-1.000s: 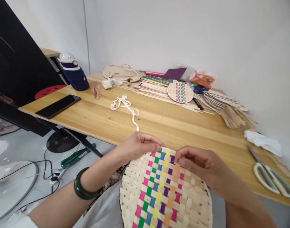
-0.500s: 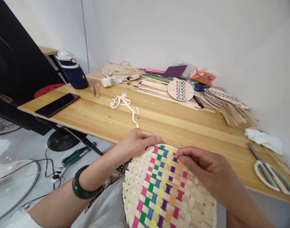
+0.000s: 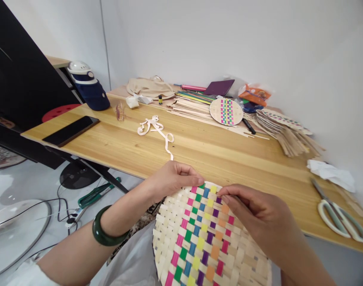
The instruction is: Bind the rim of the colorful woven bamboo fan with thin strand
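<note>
A round woven bamboo mat [image 3: 202,234] with pink, green, blue, yellow, purple and orange strips leans in front of me. My left hand [image 3: 181,178] grips its far rim, thumb on top and fingers curled beneath. A pale strip of tape [image 3: 169,153] runs over the table towards that hand. My right hand [image 3: 249,206] is closed in a pinch against the weave near the top, by the yellow and purple strips. Whatever lies between its fingertips is too fine to make out. A dark green bangle [image 3: 99,228] circles my left wrist.
Scissors [image 3: 337,214] lie on the table's right side beside crumpled white tissue [image 3: 330,174]. At the back are a finished woven disc [image 3: 226,111], loose bamboo strips [image 3: 190,111] and a stack of woven pieces [image 3: 284,123]. A phone [image 3: 72,131] and a blue jug [image 3: 92,91] stand left.
My left thumb has slid slightly right along the rim, now over the green strip. The right fingertips have pressed in closer to the weave; the thin glint at them no longer shows.
</note>
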`<move>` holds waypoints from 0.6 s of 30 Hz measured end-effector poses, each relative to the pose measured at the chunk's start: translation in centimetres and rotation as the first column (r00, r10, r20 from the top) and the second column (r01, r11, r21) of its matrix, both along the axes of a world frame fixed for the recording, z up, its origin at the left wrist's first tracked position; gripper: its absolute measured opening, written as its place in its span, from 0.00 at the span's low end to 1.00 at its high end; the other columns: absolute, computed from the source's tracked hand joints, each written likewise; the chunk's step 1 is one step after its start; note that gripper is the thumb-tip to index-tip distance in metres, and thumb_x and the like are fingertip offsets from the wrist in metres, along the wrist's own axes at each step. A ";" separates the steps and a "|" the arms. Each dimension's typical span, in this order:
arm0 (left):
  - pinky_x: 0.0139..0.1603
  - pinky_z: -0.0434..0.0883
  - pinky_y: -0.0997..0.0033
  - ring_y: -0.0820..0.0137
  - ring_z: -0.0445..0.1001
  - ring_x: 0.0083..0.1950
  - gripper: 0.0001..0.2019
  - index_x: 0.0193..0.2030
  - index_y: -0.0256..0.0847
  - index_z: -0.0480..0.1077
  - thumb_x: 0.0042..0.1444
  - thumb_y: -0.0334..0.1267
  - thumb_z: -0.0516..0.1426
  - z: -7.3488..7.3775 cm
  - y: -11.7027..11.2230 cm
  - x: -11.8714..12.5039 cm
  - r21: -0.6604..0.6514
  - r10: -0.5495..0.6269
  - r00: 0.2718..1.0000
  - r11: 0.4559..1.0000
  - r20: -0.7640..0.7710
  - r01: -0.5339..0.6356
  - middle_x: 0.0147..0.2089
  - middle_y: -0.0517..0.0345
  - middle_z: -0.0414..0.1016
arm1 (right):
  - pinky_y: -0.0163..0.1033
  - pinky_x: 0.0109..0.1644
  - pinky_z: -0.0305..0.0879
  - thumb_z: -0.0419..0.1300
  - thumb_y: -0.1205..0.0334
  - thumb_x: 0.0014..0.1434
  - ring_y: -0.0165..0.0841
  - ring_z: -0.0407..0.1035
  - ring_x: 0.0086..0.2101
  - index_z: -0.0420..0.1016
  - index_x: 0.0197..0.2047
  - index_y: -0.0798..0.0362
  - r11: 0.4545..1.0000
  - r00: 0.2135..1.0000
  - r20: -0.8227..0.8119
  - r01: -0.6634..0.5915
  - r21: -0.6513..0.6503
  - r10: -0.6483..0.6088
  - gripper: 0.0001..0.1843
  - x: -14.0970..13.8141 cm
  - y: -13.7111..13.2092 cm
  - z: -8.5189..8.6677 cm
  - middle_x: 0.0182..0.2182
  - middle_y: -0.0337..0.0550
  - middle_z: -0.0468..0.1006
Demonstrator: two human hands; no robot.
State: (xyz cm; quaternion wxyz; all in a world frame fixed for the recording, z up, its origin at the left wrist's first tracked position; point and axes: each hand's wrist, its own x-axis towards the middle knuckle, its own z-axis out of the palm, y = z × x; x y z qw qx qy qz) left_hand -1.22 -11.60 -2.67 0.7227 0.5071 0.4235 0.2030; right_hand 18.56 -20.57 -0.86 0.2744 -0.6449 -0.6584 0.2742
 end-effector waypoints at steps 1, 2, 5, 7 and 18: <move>0.23 0.61 0.77 0.76 0.68 0.23 0.15 0.28 0.37 0.75 0.41 0.48 0.67 -0.1 0.0 -0.1 -0.027 -0.001 1.000 1.000 0.020 0.001 0.25 0.60 0.75 | 0.33 0.28 0.67 0.57 0.53 0.60 0.33 0.73 0.31 0.79 0.36 0.46 1.000 1.000 0.006 0.002 0.006 -0.002 0.11 -0.1 -0.1 0.0 0.32 0.38 0.81; 0.25 0.64 0.76 0.75 0.70 0.24 0.14 0.28 0.37 0.75 0.42 0.47 0.67 -0.3 0.0 -0.2 -0.049 0.000 0.999 0.999 0.038 0.002 0.26 0.59 0.76 | 0.33 0.28 0.67 0.57 0.53 0.60 0.34 0.73 0.31 0.79 0.36 0.46 1.000 1.000 0.013 0.001 0.013 -0.002 0.11 -0.1 -0.1 0.0 0.32 0.38 0.81; 0.29 0.67 0.75 0.74 0.72 0.27 0.12 0.29 0.37 0.75 0.43 0.44 0.66 -0.6 -0.1 -0.3 -0.097 -0.004 0.998 0.995 0.069 0.010 0.29 0.58 0.77 | 0.33 0.28 0.68 0.56 0.54 0.60 0.34 0.74 0.31 0.79 0.36 0.46 0.999 1.000 0.021 -0.003 0.032 0.002 0.11 -0.1 -0.2 0.0 0.32 0.38 0.81; 0.29 0.66 0.75 0.75 0.72 0.27 0.11 0.29 0.37 0.75 0.44 0.43 0.66 -0.7 -0.2 -0.3 -0.118 0.001 0.997 0.993 0.075 0.008 0.28 0.58 0.77 | 0.33 0.27 0.68 0.56 0.54 0.60 0.34 0.75 0.31 0.79 0.36 0.46 0.999 1.000 0.021 -0.008 0.033 0.008 0.11 -0.1 -0.2 0.0 0.32 0.38 0.81; 0.33 0.67 0.75 0.76 0.72 0.28 0.11 0.31 0.37 0.76 0.44 0.42 0.67 -1.0 -0.5 -0.2 -0.170 0.037 0.992 0.985 0.122 -0.016 0.30 0.59 0.77 | 0.33 0.29 0.67 0.56 0.53 0.61 0.34 0.74 0.34 0.78 0.38 0.44 1.000 1.000 0.017 -0.002 -0.015 0.002 0.11 0.1 -0.2 -0.3 0.34 0.37 0.81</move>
